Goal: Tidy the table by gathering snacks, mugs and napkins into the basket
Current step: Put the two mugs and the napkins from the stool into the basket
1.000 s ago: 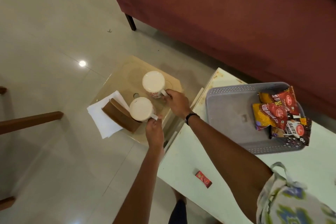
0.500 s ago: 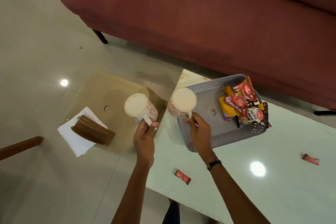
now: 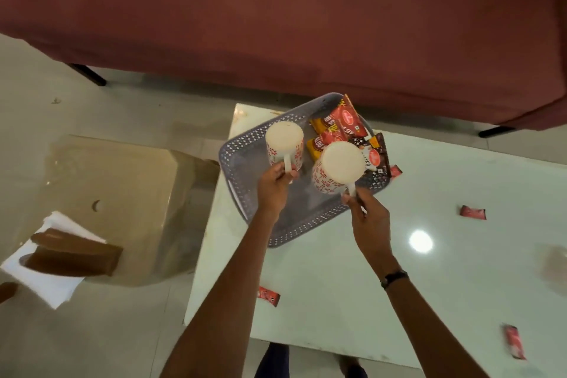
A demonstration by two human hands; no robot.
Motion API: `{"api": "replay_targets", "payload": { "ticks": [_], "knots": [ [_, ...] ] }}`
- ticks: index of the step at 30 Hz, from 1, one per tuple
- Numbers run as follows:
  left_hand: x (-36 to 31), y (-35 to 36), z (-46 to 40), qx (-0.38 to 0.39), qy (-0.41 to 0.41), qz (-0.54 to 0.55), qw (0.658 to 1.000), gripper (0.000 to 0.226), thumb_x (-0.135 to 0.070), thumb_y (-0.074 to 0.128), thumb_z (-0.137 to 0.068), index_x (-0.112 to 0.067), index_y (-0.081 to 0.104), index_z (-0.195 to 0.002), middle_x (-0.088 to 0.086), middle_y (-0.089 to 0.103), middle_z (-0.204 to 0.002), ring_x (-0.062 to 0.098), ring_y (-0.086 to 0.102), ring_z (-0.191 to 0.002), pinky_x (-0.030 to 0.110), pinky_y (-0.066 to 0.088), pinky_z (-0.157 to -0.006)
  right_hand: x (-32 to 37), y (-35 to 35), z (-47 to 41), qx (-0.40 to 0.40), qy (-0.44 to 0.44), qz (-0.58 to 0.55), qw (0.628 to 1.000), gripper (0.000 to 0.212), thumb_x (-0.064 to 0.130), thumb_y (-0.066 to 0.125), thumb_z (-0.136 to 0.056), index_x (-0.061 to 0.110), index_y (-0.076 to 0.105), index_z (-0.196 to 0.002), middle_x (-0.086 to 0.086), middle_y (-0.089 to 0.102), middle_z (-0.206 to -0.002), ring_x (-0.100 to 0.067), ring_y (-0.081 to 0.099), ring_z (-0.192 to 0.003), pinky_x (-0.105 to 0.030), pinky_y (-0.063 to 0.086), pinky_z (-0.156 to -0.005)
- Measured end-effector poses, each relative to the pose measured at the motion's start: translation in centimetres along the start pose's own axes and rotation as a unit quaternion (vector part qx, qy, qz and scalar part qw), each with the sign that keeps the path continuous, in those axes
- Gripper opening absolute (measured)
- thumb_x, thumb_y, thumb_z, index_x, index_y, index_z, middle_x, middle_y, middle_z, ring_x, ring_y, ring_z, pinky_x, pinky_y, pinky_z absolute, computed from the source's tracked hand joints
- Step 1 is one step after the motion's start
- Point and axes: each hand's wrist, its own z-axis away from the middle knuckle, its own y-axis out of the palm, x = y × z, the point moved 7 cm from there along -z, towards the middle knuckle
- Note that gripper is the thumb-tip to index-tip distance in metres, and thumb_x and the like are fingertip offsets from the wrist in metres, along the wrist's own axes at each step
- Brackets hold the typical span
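Observation:
A grey perforated basket [image 3: 245, 159] sits at the white table's far left corner, with several red and yellow snack packets [image 3: 346, 123] piled at its far side. My left hand [image 3: 274, 190] grips the handle of a white mug with red flowers [image 3: 283, 141], held over the basket's left part. My right hand [image 3: 369, 224] holds a second matching mug [image 3: 336, 167] by its handle above the basket's near right rim. White napkins [image 3: 46, 282] lie on the low glass side table at left under a brown wooden holder [image 3: 73, 255].
Small red sachets lie on the white table [image 3: 429, 285]: one near the front left [image 3: 268, 296], one at right [image 3: 472, 212], one at the front right [image 3: 514, 342]. A maroon sofa [image 3: 276, 9] runs along the far side. The glass side table [image 3: 122, 193] stands at left.
Both hands lifted the two mugs off the glass side table and carried them rightward over the basket. The view swung right with them.

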Motion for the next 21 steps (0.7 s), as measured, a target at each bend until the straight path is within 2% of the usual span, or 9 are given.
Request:
{"api": "replay_targets", "payload": {
  "ticks": [2,5,9,11,13,15,18,21],
  "knots": [
    [0.2,0.7,-0.6,-0.006,0.01,-0.015,1.0,0.019,-0.005,0.066,-0.083,-0.013,0.068,-0.1,0.005,0.068,-0.1,0.025,0.064,-0.1,0.036,0.053,-0.082,-0.4,0.3,0.1,0.0,0.0,-0.011,1.0,0.012,0.006,0.055,-0.093,0.001,0.063,-0.102,0.0,0.067,-0.091,0.009,0.057,-0.081,0.0,0.043,-0.067],
    [0.5,1.8,-1.3,-0.016,0.015,-0.004,1.0,0.026,-0.002,0.065,-0.083,-0.023,0.065,-0.097,0.006,0.069,-0.101,0.027,0.064,-0.102,0.039,0.053,-0.086,-0.6,0.8,0.2,0.006,-0.006,-0.024,1.0,0.011,0.005,0.054,-0.094,0.0,0.063,-0.099,0.0,0.066,-0.088,-0.001,0.055,-0.081,-0.005,0.044,-0.066],
    [0.7,2.4,-2.7,-0.049,0.014,-0.05,0.997,0.02,0.004,0.06,-0.084,-0.001,0.067,-0.102,0.018,0.069,-0.101,0.02,0.06,-0.095,0.035,0.05,-0.085,-1.5,1.7,0.1,0.032,0.004,-0.02,0.999,0.011,0.01,0.053,-0.095,0.006,0.063,-0.097,0.001,0.065,-0.086,-0.009,0.055,-0.075,-0.012,0.046,-0.063],
    [1.3,2.5,-3.6,-0.054,-0.016,-0.081,0.995,0.016,0.004,0.057,-0.086,-0.002,0.07,-0.093,0.011,0.067,-0.088,0.02,0.057,-0.09,0.042,0.05,-0.086,-2.1,2.1,0.0,0.042,0.01,-0.016,0.999,0.01,0.01,0.054,-0.095,0.007,0.063,-0.096,0.001,0.064,-0.083,-0.011,0.053,-0.072,-0.014,0.045,-0.059],
    [2.0,2.4,-4.3,-0.045,-0.035,-0.102,0.993,0.025,0.001,0.056,-0.087,-0.017,0.067,-0.075,0.001,0.064,-0.076,0.023,0.058,-0.087,0.05,0.051,-0.086,-2.3,2.5,-0.2,0.051,0.011,-0.014,0.999,0.011,0.011,0.054,-0.095,0.007,0.064,-0.096,0.001,0.065,-0.083,-0.014,0.056,-0.073,-0.021,0.049,-0.06],
    [2.0,2.3,-4.1,-0.039,-0.038,-0.138,0.989,0.022,-0.005,0.052,-0.089,-0.019,0.066,-0.078,0.006,0.068,-0.081,0.028,0.062,-0.089,0.052,0.053,-0.083,-2.0,3.1,-0.7,0.064,0.005,-0.012,0.998,0.011,0.012,0.054,-0.095,0.007,0.064,-0.095,0.002,0.065,-0.082,-0.014,0.057,-0.073,-0.013,0.046,-0.059],
    [1.9,1.4,-2.1,-0.09,-0.05,-0.095,0.99,0.024,-0.017,0.043,-0.095,-0.006,0.064,-0.095,0.016,0.069,-0.099,0.031,0.063,-0.097,0.048,0.053,-0.083,-1.1,4.2,-1.4,0.088,-0.007,-0.001,0.996,0.013,0.01,0.053,-0.094,0.005,0.065,-0.093,0.003,0.061,-0.079,-0.012,0.052,-0.07,-0.004,0.039,-0.055],
    [1.8,1.3,0.4,-0.098,-0.056,-0.041,0.993,0.027,-0.028,0.041,-0.099,-0.015,0.06,-0.086,0.008,0.064,-0.092,0.024,0.061,-0.091,0.051,0.053,-0.082,-0.8,4.8,-1.4,0.102,-0.008,0.014,0.995,0.015,0.008,0.054,-0.093,0.0,0.065,-0.099,-0.012,0.066,-0.084,-0.013,0.049,-0.075,0.001,0.037,-0.056]
  ]
}}
